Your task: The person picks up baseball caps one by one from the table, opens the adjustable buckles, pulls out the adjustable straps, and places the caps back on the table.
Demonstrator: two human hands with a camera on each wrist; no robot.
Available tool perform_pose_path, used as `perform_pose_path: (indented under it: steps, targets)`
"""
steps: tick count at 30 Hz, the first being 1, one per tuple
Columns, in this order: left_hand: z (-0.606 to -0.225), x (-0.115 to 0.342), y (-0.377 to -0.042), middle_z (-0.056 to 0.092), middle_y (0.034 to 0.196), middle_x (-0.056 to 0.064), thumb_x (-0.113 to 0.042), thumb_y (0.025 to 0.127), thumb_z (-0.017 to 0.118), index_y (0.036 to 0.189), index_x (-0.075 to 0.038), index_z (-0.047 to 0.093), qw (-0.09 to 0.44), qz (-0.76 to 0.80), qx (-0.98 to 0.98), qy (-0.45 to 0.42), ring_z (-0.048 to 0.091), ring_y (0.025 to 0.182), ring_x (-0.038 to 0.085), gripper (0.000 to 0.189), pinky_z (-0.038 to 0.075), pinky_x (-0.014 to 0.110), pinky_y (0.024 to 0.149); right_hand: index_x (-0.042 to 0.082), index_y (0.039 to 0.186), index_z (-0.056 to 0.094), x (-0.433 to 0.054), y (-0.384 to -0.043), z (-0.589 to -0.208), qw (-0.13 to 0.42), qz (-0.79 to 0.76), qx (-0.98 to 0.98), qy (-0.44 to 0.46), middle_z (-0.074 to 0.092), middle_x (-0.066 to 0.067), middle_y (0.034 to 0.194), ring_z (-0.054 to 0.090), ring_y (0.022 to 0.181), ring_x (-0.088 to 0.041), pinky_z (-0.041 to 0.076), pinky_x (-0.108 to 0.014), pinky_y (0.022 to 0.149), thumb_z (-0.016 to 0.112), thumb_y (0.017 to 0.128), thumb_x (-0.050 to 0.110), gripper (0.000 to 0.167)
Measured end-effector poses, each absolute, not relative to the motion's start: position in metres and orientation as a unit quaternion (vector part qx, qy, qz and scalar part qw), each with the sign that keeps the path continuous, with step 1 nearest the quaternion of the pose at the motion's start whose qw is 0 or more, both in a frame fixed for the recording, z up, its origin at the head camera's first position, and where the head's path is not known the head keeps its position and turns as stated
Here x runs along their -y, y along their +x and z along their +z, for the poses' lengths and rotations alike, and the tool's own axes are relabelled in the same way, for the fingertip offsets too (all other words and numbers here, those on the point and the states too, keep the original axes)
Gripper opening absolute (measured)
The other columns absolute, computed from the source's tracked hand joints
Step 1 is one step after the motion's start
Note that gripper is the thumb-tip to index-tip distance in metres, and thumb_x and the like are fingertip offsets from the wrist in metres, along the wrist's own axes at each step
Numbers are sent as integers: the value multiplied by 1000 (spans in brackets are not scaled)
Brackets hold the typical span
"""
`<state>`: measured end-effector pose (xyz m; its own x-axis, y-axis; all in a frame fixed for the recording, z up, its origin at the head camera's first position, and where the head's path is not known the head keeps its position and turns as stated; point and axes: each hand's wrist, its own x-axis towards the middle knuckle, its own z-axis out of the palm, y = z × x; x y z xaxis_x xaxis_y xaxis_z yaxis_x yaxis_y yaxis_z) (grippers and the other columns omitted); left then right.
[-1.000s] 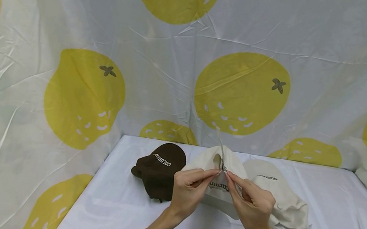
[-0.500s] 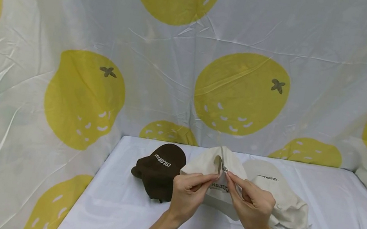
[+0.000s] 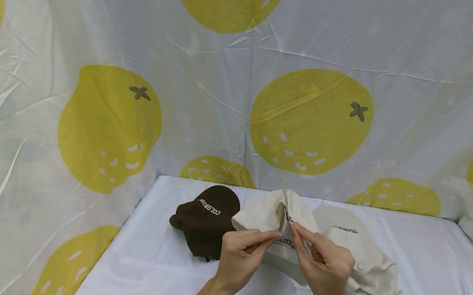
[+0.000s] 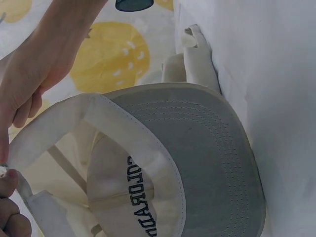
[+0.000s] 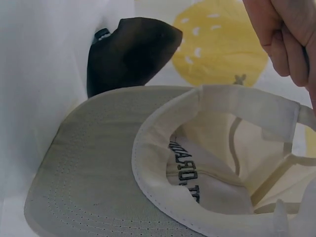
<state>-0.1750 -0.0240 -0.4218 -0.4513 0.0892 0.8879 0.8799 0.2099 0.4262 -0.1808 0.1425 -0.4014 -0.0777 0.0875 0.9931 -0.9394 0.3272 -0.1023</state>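
Note:
Between both hands, a cream baseball cap is held off the table with its back opening towards me. My left hand pinches the cap's strap just below a small metal buckle. At the buckle, the thumb and forefinger of my right hand pinch the strap's other side. The left wrist view shows the cap's grey-green brim underside and the dark lettering inside the crown. In the right wrist view, the cap's inner band faces the camera; the pinching fingertips are mostly out of frame.
A dark brown cap lies on the white-covered table left of my hands. Another cream cap lies to the right, partly behind my right hand. A lemon-print curtain hangs behind and at the sides.
A thin strap end that stood up above the cap has shortened and sunk down to the crown. My left fingertips have moved slightly down and away from the buckle; my right hand stays put.

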Motion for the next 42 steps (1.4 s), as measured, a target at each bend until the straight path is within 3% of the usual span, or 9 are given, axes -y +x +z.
perform_pose_path:
  steps: [9,16,23,28,36,42]
  targets:
    - [-433,28,-173,56,51,0,13,80,80,92,5,81,374,-519,679,-359,28,51,-3,14,25,12,42,-18,78,74,-144,-181,-401,570,459,580,358,38,5,45,13,48,1,11,-6,48,74,96,12,35]
    - [-442,36,-169,78,75,9,15,78,80,93,4,81,367,-517,685,-359,39,50,2,18,32,8,47,-16,81,76,-149,-184,-405,569,479,568,352,38,6,47,14,50,2,11,-6,50,78,91,6,24]
    - [-450,43,-166,72,65,5,14,79,80,91,4,81,348,-524,695,-348,35,51,-1,16,30,8,46,-15,82,77,-151,-185,-405,563,490,571,341,45,3,47,15,49,2,11,-5,50,80,88,3,19]
    - [-454,49,-165,65,58,2,13,80,80,93,3,81,340,-524,696,-354,33,52,-2,16,29,8,46,-14,82,77,-151,-184,-405,562,491,579,330,31,8,47,15,49,2,12,-6,50,80,87,2,17]
    - [-456,55,-164,78,76,10,14,81,79,93,4,81,332,-534,690,-358,44,52,4,16,36,8,50,-14,81,77,-151,-184,-405,555,499,579,328,24,9,49,16,50,1,12,-6,50,81,84,-3,11]
    - [-456,59,-162,77,74,10,15,81,78,93,5,80,325,-538,689,-359,45,51,7,16,37,7,50,-13,81,77,-151,-184,-405,556,499,580,326,24,8,49,15,50,1,12,-6,50,81,84,-2,12]
